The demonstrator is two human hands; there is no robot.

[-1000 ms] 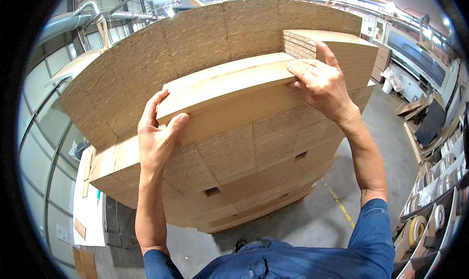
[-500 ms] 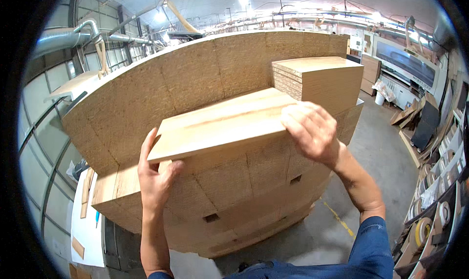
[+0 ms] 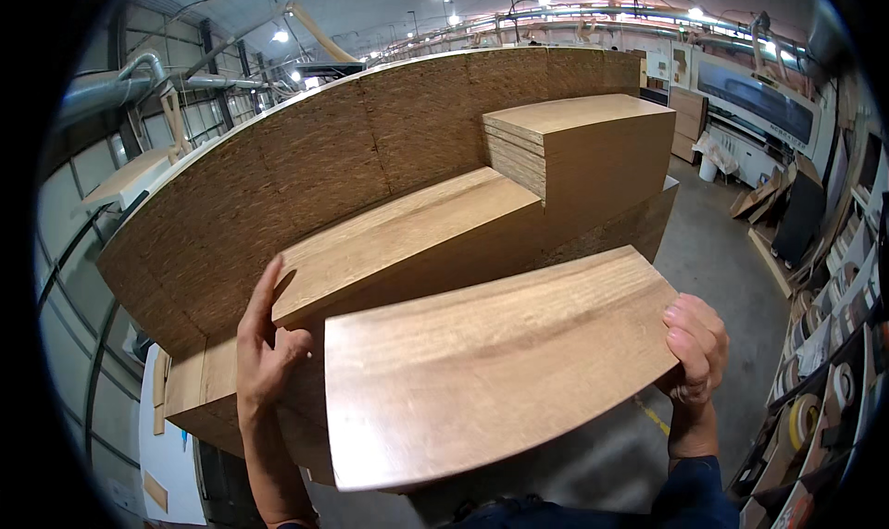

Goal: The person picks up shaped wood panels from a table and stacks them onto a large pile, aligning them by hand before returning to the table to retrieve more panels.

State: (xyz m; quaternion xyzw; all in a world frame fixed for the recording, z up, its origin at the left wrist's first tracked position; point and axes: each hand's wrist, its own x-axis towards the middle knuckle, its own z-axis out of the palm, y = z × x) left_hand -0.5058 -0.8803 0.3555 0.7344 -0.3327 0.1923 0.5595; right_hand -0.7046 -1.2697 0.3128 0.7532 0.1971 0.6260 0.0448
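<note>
My right hand grips the right end of a flat wood-grain panel. The panel is tilted toward me, its broad face in view, and hangs in front of the stack. My left hand is open, index finger stretched up and thumb apart. That hand is beside the left end of a low stack of similar panels, apart from the held panel. Whether its fingertip touches the stack cannot be made out. A taller stack of panels stands to the right of the low one.
Behind the stacks rises a long wall of stacked boards with rough particle edges. A white table with wood strips is at the lower left. Shelves with rolls of edging line the right, and a large machine stands far right.
The panel has come off the low stack toward me and tipped up, carried by my right hand. My left hand has let go of it and stays near the stack's left end.
</note>
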